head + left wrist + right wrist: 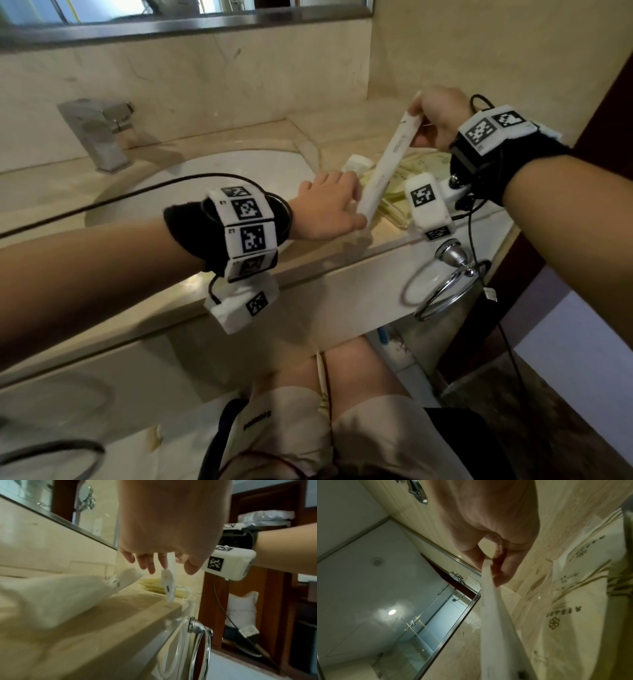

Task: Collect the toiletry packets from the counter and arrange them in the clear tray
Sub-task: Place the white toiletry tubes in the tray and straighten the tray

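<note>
A long white packet (385, 161) stands tilted over the counter. My right hand (416, 109) pinches its top end, and the same packet (494, 615) runs down from the right hand (494, 566) in the right wrist view. My left hand (356, 209) touches its lower end with straight fingers; in the left wrist view the packet (169, 584) hangs between the thumb and fingers of the left hand (177, 569). Behind it the clear tray (399, 221) holds several cream printed packets (421, 168). A small white packet (356, 164) lies at the tray's left.
The sink basin (205, 185) and chrome faucet (99, 133) are to the left on the marble counter (239, 284). A chrome towel ring (445, 284) hangs below the counter's front edge. The wall closes in right behind the tray.
</note>
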A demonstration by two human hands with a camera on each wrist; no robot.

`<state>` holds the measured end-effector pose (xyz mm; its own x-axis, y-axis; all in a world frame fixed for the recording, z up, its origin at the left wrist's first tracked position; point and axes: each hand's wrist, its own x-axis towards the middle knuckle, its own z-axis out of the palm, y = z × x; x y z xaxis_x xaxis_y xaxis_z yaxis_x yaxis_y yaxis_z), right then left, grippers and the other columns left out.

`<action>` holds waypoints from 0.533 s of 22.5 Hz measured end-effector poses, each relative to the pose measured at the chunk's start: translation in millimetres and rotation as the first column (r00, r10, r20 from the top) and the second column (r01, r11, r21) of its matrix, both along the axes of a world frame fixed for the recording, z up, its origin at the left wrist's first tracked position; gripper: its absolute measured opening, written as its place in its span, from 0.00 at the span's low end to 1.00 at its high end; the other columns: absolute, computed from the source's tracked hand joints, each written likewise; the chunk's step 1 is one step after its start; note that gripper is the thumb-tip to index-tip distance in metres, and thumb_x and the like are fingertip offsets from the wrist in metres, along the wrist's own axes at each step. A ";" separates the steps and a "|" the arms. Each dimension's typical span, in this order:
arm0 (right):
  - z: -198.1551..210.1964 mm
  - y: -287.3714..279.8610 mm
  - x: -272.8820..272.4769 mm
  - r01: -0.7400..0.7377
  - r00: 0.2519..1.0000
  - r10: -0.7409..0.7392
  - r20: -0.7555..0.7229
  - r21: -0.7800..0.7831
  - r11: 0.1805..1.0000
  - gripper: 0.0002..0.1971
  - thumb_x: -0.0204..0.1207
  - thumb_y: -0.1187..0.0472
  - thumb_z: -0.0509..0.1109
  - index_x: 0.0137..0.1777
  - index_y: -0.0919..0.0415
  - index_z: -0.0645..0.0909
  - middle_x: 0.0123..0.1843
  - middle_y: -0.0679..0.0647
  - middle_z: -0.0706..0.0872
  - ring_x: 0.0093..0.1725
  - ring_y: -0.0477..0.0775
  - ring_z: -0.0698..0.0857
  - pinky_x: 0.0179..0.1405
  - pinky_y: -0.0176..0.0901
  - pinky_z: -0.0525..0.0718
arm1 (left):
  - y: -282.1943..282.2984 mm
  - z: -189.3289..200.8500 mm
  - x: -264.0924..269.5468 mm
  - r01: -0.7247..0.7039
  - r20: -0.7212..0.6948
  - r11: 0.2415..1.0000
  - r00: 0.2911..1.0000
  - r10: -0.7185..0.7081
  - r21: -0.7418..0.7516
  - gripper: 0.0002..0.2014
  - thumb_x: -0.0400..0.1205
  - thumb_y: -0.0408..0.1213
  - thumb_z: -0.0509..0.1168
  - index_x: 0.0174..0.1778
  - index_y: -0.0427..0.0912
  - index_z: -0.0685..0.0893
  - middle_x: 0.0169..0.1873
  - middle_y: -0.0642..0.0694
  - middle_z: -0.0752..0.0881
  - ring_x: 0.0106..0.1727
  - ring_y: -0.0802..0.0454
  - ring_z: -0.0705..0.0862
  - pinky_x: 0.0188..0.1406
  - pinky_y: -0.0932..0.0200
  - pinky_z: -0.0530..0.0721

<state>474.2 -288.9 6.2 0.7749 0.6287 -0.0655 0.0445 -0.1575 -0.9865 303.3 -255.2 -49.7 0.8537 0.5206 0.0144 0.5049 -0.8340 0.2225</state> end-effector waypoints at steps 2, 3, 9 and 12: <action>2.5 -1.6 -1.1 -0.004 1.000 0.005 -0.028 0.041 0.999 0.11 0.80 0.71 0.57 0.35 0.64 0.71 0.37 0.56 0.79 0.35 0.51 0.82 0.24 0.43 0.82 | 3.7 6.8 4.4 -0.076 0.077 0.973 0.992 0.095 -0.217 0.14 0.81 0.48 0.61 0.55 0.45 0.68 0.44 0.48 0.76 0.50 0.44 0.75 0.49 0.52 0.72; 4.8 -2.1 0.2 0.004 0.999 -0.001 -0.045 0.063 0.998 0.11 0.80 0.71 0.57 0.36 0.64 0.71 0.38 0.57 0.79 0.36 0.51 0.82 0.24 0.43 0.82 | 5.3 10.2 5.9 -0.083 0.116 0.951 0.986 0.122 -0.299 0.14 0.81 0.48 0.61 0.54 0.44 0.67 0.41 0.49 0.76 0.44 0.47 0.77 0.43 0.54 0.74; 2.0 -7.4 -1.4 -0.012 0.992 0.025 -0.124 0.106 0.994 0.10 0.82 0.69 0.57 0.38 0.65 0.71 0.40 0.58 0.81 0.36 0.51 0.83 0.22 0.39 0.85 | 20.4 22.8 5.2 -0.107 0.189 0.814 0.948 0.258 -0.570 0.10 0.82 0.43 0.62 0.38 0.43 0.72 0.35 0.44 0.69 0.39 0.47 0.69 0.37 0.57 0.67; -0.5 -10.7 -0.7 -0.088 0.991 0.092 -0.102 0.041 0.995 0.10 0.84 0.64 0.57 0.40 0.63 0.72 0.39 0.56 0.80 0.33 0.48 0.81 0.27 0.38 0.87 | 26.1 25.3 3.0 -0.165 0.145 0.802 0.944 0.297 -0.574 0.10 0.83 0.42 0.60 0.47 0.38 0.78 0.36 0.46 0.71 0.36 0.49 0.68 0.34 0.59 0.66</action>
<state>473.5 -299.6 5.7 0.7055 0.6988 -0.1186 -0.0461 -0.1218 -0.9915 306.3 -229.1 -24.4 0.7158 0.6790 -0.1633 0.5498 -0.4037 0.7312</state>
